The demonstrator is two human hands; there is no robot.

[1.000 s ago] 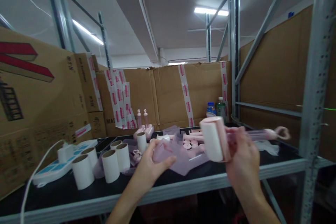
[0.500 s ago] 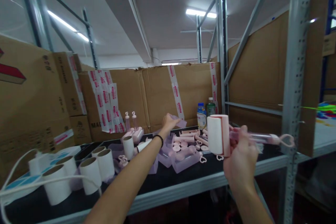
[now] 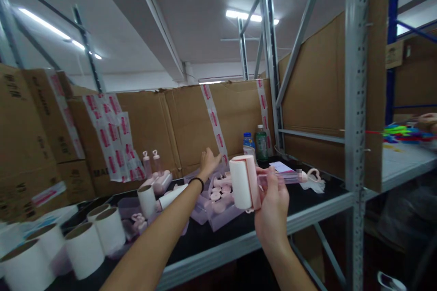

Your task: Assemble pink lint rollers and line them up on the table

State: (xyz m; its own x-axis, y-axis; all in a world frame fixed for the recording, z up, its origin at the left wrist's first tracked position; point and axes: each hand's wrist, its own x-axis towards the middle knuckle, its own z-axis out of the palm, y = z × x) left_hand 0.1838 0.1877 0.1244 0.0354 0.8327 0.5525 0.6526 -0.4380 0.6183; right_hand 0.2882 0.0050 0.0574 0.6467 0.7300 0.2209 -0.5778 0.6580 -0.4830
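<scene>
My right hand [image 3: 273, 204] is closed around a lint roller [image 3: 241, 183], held up over the shelf's front edge. It has a white paper roll, a pink frame, a translucent handle and a pink loop at its end. My left hand [image 3: 209, 163] reaches to the back of the shelf, fingers apart, with nothing visible in it. Below it lie translucent purple covers [image 3: 223, 219], one filled with pink round caps [image 3: 215, 196] and other pink parts.
White paper rolls [image 3: 83, 252] stand at the left front on the black shelf [image 3: 201, 248]. Two assembled rollers [image 3: 160, 182] lie behind them, handles upright. Two bottles [image 3: 261, 143] stand at the back, near a metal post [image 3: 355, 100]. Another person's hand [image 3: 428, 118] shows at far right.
The view has turned right. My left hand no longer shows the translucent purple cover that it held. My right hand still holds the lint roller.
</scene>
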